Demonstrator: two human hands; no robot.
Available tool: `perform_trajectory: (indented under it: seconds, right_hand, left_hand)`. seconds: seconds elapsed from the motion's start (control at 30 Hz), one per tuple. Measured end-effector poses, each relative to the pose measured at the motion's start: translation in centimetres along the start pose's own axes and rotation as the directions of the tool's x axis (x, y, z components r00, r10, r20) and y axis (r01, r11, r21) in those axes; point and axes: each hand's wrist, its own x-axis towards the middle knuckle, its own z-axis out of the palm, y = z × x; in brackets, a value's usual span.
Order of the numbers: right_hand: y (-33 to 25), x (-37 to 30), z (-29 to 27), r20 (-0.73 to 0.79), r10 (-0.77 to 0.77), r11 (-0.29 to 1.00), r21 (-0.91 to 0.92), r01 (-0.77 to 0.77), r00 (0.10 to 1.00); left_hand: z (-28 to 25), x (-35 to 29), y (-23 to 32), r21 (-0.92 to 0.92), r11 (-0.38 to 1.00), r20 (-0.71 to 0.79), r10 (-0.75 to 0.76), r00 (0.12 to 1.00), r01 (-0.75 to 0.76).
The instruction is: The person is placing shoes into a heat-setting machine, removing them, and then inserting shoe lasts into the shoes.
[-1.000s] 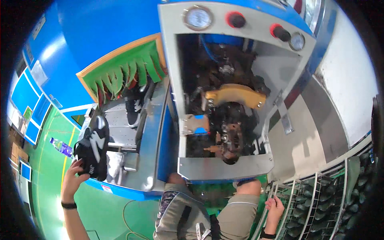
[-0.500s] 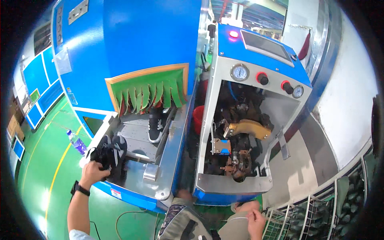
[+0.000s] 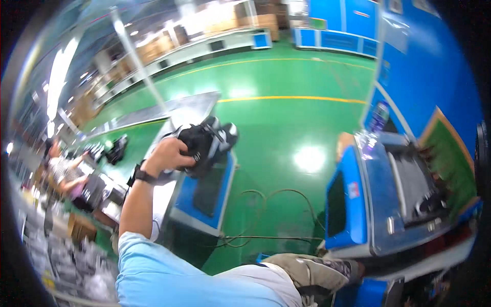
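My left hand (image 3: pixel 169 154), with a dark band on the wrist, is closed on a pair of black sneakers (image 3: pixel 217 139) with white trim. The sneakers are at the end of a long pale workbench (image 3: pixel 197 106); whether they touch its top I cannot tell. My right hand is out of the picture. On the right, one black-and-white shoe (image 3: pixel 432 203) lies at the green strip curtain (image 3: pixel 452 153) of a blue machine (image 3: pixel 348 199). A clear bottle with a purple label (image 3: pixel 378 116) stands at that machine's corner.
A seated person (image 3: pixel 66 176) is at the bench on the left, near more dark shoes (image 3: pixel 117 149). Hoses (image 3: pixel 276 237) run over the green floor (image 3: pixel 291 138) between bench and machine. Wrapped whitish items (image 3: pixel 76 261) fill the lower left. Cartons (image 3: pixel 225 18) stand far back.
The view has swung left, from the two machines to the bench. My left hand has carried the sneakers off the machine's front tray. My right hand has gone out of view.
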Motion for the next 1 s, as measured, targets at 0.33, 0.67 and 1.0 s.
perform_trajectory:
  seconds: [0.33, 0.67, 1.0]
  right_hand:
    - [-1.2, 0.6, 1.6, -0.086, 0.039, 0.999, -0.020, -0.041, 0.996]
    - [10.1, -7.8, 3.9, -0.268, -0.020, 0.967, -0.250, -0.049, 0.963]
    - [-0.2, -2.1, 0.1, -0.224, 0.395, 0.891, -0.142, -0.430, 0.891]
  left_hand:
    - [-4.9, 0.3, -22.3, -0.302, 0.413, -0.588, -0.790, 0.173, 0.859]
    - [13.7, 22.1, 34.8, -0.275, 0.596, -0.253, 0.712, 0.655, -0.754]
    - [34.9, 23.6, 87.1, -0.882, 0.419, 0.150, 0.683, 0.715, -0.215]
